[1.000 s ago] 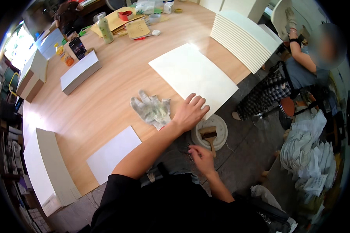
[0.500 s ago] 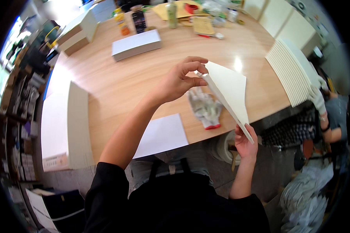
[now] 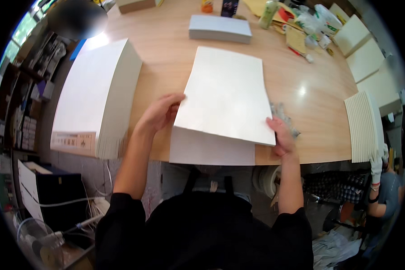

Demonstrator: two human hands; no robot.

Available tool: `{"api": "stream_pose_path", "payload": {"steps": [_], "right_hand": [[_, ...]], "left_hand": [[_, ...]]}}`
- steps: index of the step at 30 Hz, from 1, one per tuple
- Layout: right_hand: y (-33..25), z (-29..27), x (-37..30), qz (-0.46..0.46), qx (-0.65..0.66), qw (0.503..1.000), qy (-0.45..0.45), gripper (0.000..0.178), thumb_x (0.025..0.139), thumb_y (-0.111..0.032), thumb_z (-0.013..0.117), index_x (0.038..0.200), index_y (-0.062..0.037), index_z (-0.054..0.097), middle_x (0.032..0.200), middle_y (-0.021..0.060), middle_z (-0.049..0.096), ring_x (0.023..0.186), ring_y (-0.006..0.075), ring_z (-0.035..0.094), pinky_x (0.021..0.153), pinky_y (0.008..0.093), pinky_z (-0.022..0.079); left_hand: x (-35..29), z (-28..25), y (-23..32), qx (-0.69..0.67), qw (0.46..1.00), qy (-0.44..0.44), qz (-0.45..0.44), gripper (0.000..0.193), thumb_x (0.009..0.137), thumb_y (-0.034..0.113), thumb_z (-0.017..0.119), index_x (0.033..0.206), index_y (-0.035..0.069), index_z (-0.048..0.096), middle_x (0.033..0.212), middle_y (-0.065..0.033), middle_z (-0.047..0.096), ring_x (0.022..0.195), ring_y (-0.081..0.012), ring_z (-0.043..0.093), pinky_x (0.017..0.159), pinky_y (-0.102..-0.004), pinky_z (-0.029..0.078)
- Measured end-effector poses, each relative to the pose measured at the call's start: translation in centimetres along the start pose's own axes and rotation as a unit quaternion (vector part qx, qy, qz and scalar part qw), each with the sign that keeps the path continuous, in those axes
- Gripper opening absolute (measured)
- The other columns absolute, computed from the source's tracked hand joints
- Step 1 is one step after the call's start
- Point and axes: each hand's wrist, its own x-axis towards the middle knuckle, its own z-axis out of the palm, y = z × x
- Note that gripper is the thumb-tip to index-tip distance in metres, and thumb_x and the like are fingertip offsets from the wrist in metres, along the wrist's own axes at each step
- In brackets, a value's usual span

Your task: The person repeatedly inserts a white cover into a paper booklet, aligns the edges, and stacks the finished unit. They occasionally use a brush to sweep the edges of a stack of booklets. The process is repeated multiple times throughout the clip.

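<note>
A thin cream-white book block spans both my hands, its broad face up and its near edge lifted above the table. Along its left edge my left hand is closed, fingers partly hidden behind it. My right hand pinches the near right corner, thumb on top. Beneath the block a white sheet lies at the table's front edge, mostly covered. A grey-white work glove rests just beyond my right hand, partly hidden by the block.
A tall paper stack stands at left, a smaller white stack at the back. Bottles, tape and plastic bags crowd the far right. At right, another person's gloved hand touches a row of cream blocks.
The book block has swung from nearly on edge at the right to almost flat, above the white sheet. My left hand has moved down and left to its left edge. The view has shifted.
</note>
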Motion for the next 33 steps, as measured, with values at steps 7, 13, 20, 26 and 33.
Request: {"api": "stream_pose_path", "payload": {"steps": [7,13,20,26,33], "right_hand": [[1.5,-0.1,1.2,-0.053,-0.132,0.989,0.029,0.036,0.108,-0.016,0.063,0.137,0.0054,0.061,0.121,0.0099,0.073,0.107,0.0144,0.070,0.095,0.0294,0.056],[2.3,1.0,0.8,-0.065,-0.143,0.986,0.050,0.042,0.107,-0.016,0.065,0.140,0.0081,0.057,0.122,0.0113,0.074,0.106,0.0133,0.070,0.094,0.0273,0.055],[2.7,1.8,0.4,-0.078,-0.166,0.980,0.076,0.047,0.106,-0.015,0.068,0.142,0.0120,0.053,0.113,0.0107,0.077,0.100,0.0101,0.070,0.088,0.0246,0.055],[1.9,2.6,0.3,-0.046,-0.259,0.960,0.098,0.047,0.105,-0.018,0.071,0.140,0.0098,0.057,0.092,0.0017,0.075,0.080,0.0042,0.066,0.071,0.0203,0.051],[1.0,1.4,-0.6,-0.031,-0.287,0.953,0.096,0.035,0.105,-0.023,0.069,0.128,0.0029,0.071,0.082,0.0005,0.071,0.064,0.0056,0.062,0.055,0.0212,0.047]], "left_hand": [[-1.1,-0.1,1.6,0.251,0.967,0.045,-0.026,0.025,0.102,0.021,0.069,0.107,-0.004,0.072,0.084,-0.0038,0.070,0.070,-0.0109,0.066,0.062,-0.0252,0.051],[-1.3,-0.9,0.9,0.331,0.940,0.083,0.014,0.023,0.100,0.017,0.071,0.100,-0.005,0.073,0.078,-0.0031,0.067,0.066,-0.0101,0.062,0.059,-0.0245,0.048],[-1.7,-1.4,1.2,0.322,0.941,0.107,0.008,0.020,0.095,0.014,0.075,0.098,-0.006,0.077,0.080,-0.0091,0.073,0.067,-0.0142,0.069,0.058,-0.0297,0.056],[-2.5,-3.0,0.5,0.354,0.924,0.138,0.045,0.021,0.093,0.015,0.077,0.098,-0.005,0.077,0.075,-0.0087,0.072,0.069,-0.0160,0.070,0.061,-0.0333,0.056],[-10.7,-1.6,-4.7,0.579,0.758,0.165,0.252,0.029,0.086,0.012,0.081,0.114,0.005,0.079,0.133,-0.0146,0.071,0.123,-0.0343,0.064,0.105,-0.0439,0.050]]}}
